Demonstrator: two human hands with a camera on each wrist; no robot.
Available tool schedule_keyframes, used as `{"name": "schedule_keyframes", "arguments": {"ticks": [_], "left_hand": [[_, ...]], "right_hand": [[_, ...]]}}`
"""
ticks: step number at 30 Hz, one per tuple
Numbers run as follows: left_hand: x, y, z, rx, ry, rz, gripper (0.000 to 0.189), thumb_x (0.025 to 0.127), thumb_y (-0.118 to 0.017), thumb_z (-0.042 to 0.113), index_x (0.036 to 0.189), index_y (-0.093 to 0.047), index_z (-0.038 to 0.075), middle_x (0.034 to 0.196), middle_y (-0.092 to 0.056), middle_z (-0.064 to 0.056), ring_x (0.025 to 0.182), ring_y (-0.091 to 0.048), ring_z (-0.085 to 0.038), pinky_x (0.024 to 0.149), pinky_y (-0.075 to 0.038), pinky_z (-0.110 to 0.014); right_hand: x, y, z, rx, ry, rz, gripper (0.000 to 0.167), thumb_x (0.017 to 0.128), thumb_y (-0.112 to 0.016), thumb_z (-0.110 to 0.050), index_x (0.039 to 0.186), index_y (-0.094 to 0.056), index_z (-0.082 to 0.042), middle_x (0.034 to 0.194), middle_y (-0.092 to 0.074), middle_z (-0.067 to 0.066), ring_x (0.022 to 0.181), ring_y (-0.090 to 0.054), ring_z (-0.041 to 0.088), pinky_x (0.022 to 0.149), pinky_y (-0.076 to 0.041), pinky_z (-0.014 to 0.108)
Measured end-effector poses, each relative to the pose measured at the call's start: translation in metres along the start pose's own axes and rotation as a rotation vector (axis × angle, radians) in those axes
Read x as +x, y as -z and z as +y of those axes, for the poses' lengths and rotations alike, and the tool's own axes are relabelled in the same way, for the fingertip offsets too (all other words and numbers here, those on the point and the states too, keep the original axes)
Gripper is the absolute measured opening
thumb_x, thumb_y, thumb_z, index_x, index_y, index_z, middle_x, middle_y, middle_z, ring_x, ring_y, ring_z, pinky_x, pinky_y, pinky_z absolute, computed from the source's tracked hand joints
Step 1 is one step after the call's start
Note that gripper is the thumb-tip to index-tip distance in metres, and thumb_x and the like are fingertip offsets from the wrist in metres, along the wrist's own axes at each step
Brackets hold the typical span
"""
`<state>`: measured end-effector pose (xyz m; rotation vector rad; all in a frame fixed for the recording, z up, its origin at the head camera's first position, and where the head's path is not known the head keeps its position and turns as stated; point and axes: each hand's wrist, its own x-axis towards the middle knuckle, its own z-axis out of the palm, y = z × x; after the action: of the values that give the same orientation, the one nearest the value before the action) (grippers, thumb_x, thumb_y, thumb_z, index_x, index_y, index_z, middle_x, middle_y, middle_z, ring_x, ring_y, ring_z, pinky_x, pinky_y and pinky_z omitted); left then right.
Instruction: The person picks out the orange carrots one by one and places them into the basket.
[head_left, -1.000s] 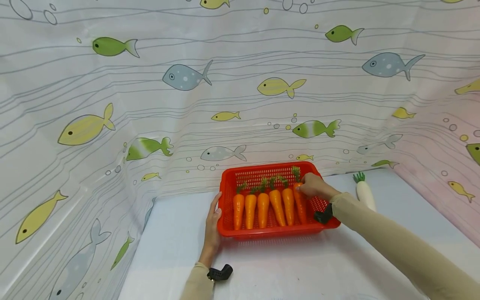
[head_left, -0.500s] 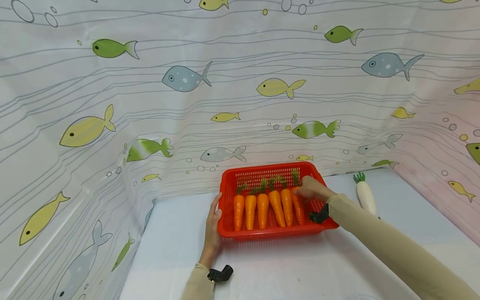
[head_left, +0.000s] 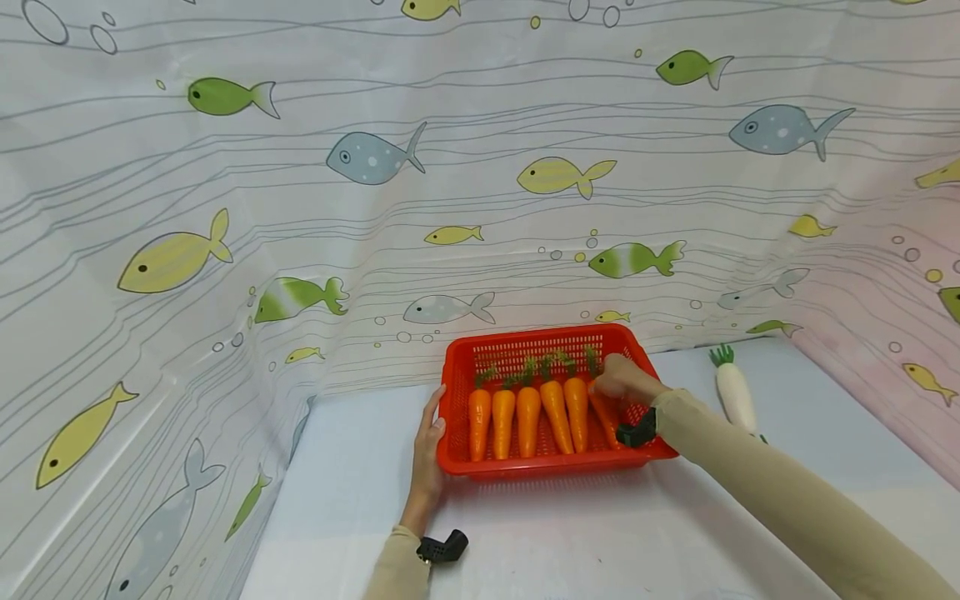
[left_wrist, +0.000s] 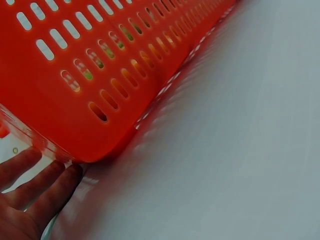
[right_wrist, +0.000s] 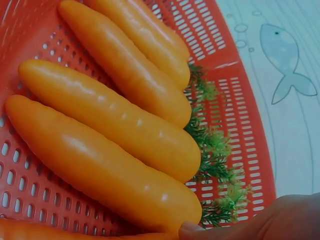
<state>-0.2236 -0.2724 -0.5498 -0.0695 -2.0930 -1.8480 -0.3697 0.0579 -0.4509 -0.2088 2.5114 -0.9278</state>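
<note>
Several orange carrots with green tops lie side by side in a red plastic basket (head_left: 540, 465), tips toward the near rim. My right hand (head_left: 627, 379) reaches in from the right and grips the top end of the rightmost carrot (head_left: 604, 421), which slants a little. In the right wrist view my thumb shows at the bottom edge by the top end of a neighbouring carrot (right_wrist: 107, 162); the other fingers are hidden. My left hand (head_left: 427, 454) rests against the basket's left side, its fingers (left_wrist: 52, 192) extended and touching the wall near the bottom corner.
A white radish (head_left: 737, 400) with green leaves lies on the pale table (head_left: 525, 542) right of the basket, and a bit of green pokes out beside the right sleeve (head_left: 750, 467). Fish-printed sheeting (head_left: 480, 275) rises behind and at both sides.
My right hand has shifted slightly left and down with the rightmost carrot, whose tip now points more to the right. The left hand and basket have stayed in place.
</note>
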Motion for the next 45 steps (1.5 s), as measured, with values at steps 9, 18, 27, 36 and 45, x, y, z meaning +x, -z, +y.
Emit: {"name": "schedule_keyframes", "arguments": {"ticks": [9,18,27,36,45], "left_hand": [[0.001,-0.002,0.002,0.003,-0.003,0.002,0.055,0.109,-0.034,0.04,0.164,-0.037,0.038,0.171,-0.035,0.008,0.154,-0.043,-0.031,0.119,-0.042,-0.059],[-0.002,0.0,0.0,0.019,0.005,0.012,0.055,0.11,-0.032,0.04,0.164,-0.037,0.037,0.171,-0.036,0.006,0.153,-0.044,-0.03,0.119,-0.042,-0.058],[-0.004,-0.001,0.002,0.013,0.003,0.008,0.055,0.11,-0.032,0.039,0.165,-0.036,0.036,0.172,-0.035,0.006,0.154,-0.042,-0.03,0.12,-0.042,-0.059],[-0.003,-0.002,0.0,0.012,-0.006,0.008,0.054,0.111,-0.032,0.041,0.164,-0.036,0.038,0.171,-0.035,0.008,0.154,-0.043,-0.03,0.118,-0.043,-0.058],[-0.003,-0.002,0.0,-0.007,-0.016,0.004,0.053,0.111,-0.031,0.038,0.164,-0.037,0.037,0.171,-0.035,0.008,0.154,-0.042,-0.028,0.12,-0.044,-0.048]], "right_hand": [[-0.002,0.003,-0.003,0.063,-0.017,-0.028,0.047,0.094,-0.071,-0.012,0.129,-0.051,0.013,0.114,-0.057,0.021,0.107,-0.059,0.039,0.092,-0.062,0.06],[-0.011,0.003,-0.004,0.088,0.028,-0.042,0.051,0.097,-0.07,-0.012,0.135,-0.05,0.015,0.124,-0.058,0.025,0.114,-0.058,0.041,0.103,-0.055,0.064],[-0.013,0.006,0.0,0.083,0.014,-0.057,0.059,0.098,-0.07,-0.016,0.14,-0.045,0.016,0.134,-0.057,0.031,0.122,-0.06,0.047,0.095,-0.059,0.065],[-0.018,0.008,-0.002,0.114,-0.003,-0.075,0.056,0.098,-0.07,-0.019,0.137,-0.047,0.013,0.134,-0.056,0.028,0.125,-0.057,0.045,0.1,-0.057,0.065],[-0.017,0.007,0.002,0.089,-0.017,-0.075,0.068,0.097,-0.072,-0.027,0.144,-0.045,0.014,0.143,-0.054,0.029,0.129,-0.054,0.044,0.106,-0.053,0.063]]}}
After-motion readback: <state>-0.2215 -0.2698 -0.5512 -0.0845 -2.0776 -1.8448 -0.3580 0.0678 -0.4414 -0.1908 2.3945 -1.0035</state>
